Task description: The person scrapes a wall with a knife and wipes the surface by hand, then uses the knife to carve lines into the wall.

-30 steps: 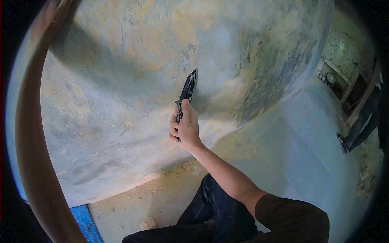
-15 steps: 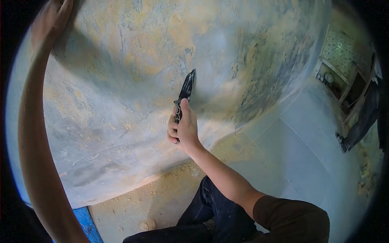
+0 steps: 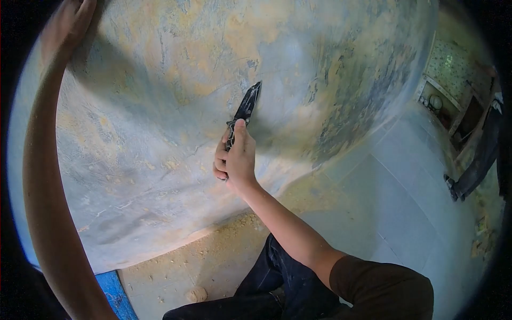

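Observation:
My right hand (image 3: pixel 236 157) is wrapped round the handle of a black knife (image 3: pixel 247 102), thumb on top near the guard. The blade points up and slightly right, its tip at or very near the rough surface of a large rounded form (image 3: pixel 176 69), mottled grey, blue and tan; contact is not certain. At the upper left, my left hand (image 3: pixel 69 25) lies against the same form with its fingers stretched upward, partly cut off by the image edge. Scratches and patches of tan show around the blade.
Tan crumbs and a round lump (image 3: pixel 197 294) lie on the floor (image 3: pixel 160 277) below the form. A blue board (image 3: pixel 114 296) is at the lower left. On the right, another person's dark-clad leg (image 3: pixel 477 162) stands near a shelf (image 3: pixel 440 90).
My right hand and the knife have moved a little up the surface; the hand also shifted slightly left. My left hand has stayed in about the same place.

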`<state>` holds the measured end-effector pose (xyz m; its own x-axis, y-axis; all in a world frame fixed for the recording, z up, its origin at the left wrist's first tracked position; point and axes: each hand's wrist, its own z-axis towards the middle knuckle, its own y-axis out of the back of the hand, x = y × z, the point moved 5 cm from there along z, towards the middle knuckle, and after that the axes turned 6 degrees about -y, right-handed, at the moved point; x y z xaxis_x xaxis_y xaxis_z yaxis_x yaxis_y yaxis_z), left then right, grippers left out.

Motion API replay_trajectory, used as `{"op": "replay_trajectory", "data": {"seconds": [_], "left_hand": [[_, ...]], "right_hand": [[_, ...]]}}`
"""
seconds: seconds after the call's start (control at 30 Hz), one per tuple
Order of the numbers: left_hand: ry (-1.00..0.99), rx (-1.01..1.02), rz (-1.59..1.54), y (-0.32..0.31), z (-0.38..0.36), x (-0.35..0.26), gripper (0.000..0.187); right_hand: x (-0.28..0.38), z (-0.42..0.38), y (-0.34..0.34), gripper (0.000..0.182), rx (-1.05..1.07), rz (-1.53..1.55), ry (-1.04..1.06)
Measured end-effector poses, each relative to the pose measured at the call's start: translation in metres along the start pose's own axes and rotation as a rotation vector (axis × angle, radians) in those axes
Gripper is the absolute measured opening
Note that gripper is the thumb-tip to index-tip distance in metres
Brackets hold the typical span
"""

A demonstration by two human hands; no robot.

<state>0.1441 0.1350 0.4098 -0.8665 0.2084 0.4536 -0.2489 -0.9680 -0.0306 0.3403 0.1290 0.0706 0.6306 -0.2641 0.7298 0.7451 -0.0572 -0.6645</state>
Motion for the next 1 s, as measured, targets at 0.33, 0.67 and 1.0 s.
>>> {"op": "replay_trajectory", "data": {"seconds": [0.33,0.67,1.0], "left_hand": [[0.004,0.075,0.017,-0.009,0.008,0.014,0.094],[0.027,0.014,0.01,0.001,0.002,-0.003,0.096],[-0.01,-0.014,0.032,-0.008,0.0,0.005,0.094]], "right_hand": [[-0.006,-0.022,0.024,0.047,-0.026,-0.018,-0.137],[0.005,-0.007,-0.009,0.05,0.009,0.004,-0.051],[0.007,-0.009,-0.001,0.048,0.019,-0.035,-0.042]]}}
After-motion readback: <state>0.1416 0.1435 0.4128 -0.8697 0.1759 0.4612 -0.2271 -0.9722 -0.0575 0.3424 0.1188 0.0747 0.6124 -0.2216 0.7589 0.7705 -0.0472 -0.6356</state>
